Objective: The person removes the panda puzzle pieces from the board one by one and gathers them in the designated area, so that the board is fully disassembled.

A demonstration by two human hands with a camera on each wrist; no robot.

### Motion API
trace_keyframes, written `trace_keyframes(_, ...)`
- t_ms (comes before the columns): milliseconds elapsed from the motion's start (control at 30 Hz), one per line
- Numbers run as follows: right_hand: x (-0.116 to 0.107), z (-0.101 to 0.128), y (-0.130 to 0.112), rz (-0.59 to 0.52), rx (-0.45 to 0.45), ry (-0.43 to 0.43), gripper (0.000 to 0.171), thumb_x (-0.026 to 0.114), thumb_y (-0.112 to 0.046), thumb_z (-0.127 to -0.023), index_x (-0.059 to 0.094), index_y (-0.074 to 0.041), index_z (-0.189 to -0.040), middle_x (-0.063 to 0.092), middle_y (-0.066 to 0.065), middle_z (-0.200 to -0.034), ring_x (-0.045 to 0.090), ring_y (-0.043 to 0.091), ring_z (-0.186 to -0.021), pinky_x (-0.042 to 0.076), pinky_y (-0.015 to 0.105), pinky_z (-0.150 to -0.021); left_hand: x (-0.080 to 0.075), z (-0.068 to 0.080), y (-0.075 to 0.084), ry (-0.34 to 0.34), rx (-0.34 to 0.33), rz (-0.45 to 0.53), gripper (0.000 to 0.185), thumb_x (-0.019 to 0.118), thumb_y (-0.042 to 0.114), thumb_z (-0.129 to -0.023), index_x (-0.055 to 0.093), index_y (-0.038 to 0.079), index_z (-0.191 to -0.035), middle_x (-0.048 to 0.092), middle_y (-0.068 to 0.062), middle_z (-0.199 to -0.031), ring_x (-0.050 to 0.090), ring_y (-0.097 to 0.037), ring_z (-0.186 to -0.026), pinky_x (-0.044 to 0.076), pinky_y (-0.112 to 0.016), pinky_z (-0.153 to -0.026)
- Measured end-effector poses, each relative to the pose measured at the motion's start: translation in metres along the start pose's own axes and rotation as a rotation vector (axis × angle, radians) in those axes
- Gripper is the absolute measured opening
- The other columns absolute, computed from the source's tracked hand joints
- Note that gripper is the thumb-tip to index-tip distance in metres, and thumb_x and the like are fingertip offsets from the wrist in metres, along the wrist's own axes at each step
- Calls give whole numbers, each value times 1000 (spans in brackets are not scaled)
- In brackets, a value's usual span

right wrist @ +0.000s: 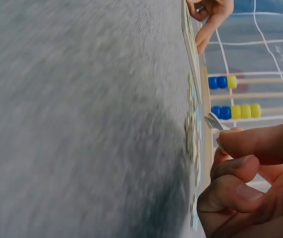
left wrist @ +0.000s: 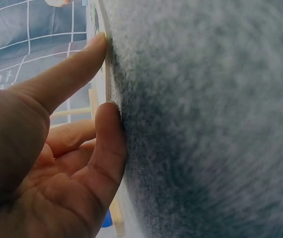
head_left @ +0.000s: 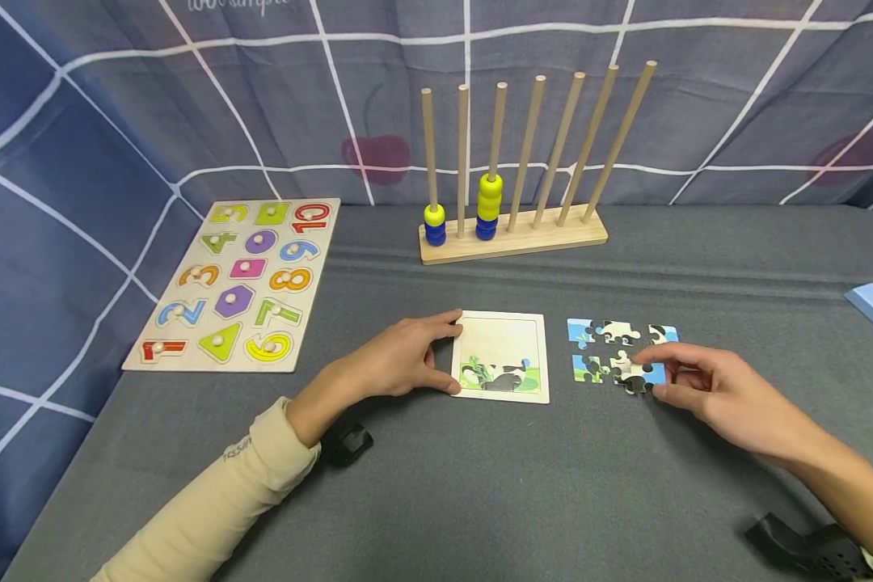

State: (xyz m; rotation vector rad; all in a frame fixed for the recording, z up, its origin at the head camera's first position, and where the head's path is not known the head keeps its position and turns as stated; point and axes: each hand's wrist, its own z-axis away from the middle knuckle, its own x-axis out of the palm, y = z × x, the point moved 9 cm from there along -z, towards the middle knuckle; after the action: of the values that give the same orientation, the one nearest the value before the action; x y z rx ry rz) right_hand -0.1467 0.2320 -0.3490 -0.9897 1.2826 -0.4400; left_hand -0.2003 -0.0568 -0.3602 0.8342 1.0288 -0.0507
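1. We see the square wooden puzzle tray [head_left: 500, 356] lying flat on the grey felt worktop [head_left: 480, 485], nearly square with no clear long axis, its edges roughly parallel to the worktop's near edge; the part-built picture of green and black sits along its near side.
2. We count one tray, and beside it on the right a cluster of loose blue, white and black jigsaw pieces [head_left: 618, 356]; about six pieces show, though where the hand covers them we cannot count exactly.
3. Our left hand [head_left: 400, 356] rests at the tray's left edge. Its grip is loosely spread: the forefinger touches the far left corner and the thumb presses the near left edge, as the left wrist view confirms with a fingertip [left wrist: 99, 42] and thumb against the board's rim.
4. Our right hand [head_left: 706, 384] is over the near right part of the cluster. Its grip is narrow, thumb and forefinger pinching one black-and-white jigsaw piece [head_left: 634, 380]; in the right wrist view the piece [right wrist: 213, 121] pokes out from the fingertips, lifted at an angle off the worktop.
5. Further back we count one wooden rack of seven upright rods [head_left: 512, 234], with blue and yellow rings on two of them.
6. At the far left lies one wooden number-and-shape peg board [head_left: 236, 283].
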Motion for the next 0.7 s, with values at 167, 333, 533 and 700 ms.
trace_keyframes(167, -10, 7, 11, 31, 28, 19, 35, 65, 7, -90, 65, -11, -120, 51, 1, -73, 35, 13, -48, 31, 30, -48, -1, 0, -2, 10, 1, 7, 75, 84, 28, -81, 51, 1, -143, 37, -7, -155, 57, -1, -60, 46, -23, -66)
trace_keyframes(333, -22, 10, 18, 115, 43, 52, 35, 66, 9, -88, 65, -11, -116, 51, 1, -77, 39, 10, -48, 30, 29, -49, -3, 0, 0, 27, 27, 2, 73, 84, 29, -80, 54, 0, -140, 38, -10, -155, 58, -1, -58, 47, -22, -66)
trace_keyframes(533, -24, 11, 20, 191, 1, 41, 35, 67, 11, -85, 67, -10, -112, 51, -3, -77, 44, 9, -53, 32, 26, -52, -3, 1, 3, 20, 53, -21, 72, 84, 29, -80, 55, 0, -139, 36, -13, -155, 57, 1, -58, 47, -22, -65)
trace_keyframes(700, -25, 9, 21, 268, -27, 58, 35, 69, 12, -82, 68, -7, -111, 50, -6, -77, 44, 7, -56, 32, 24, -52, -2, 0, 3, 16, 55, -21, 71, 83, 29, -81, 55, 0, -139, 35, -14, -155, 56, 1, -58, 47, -21, -63)
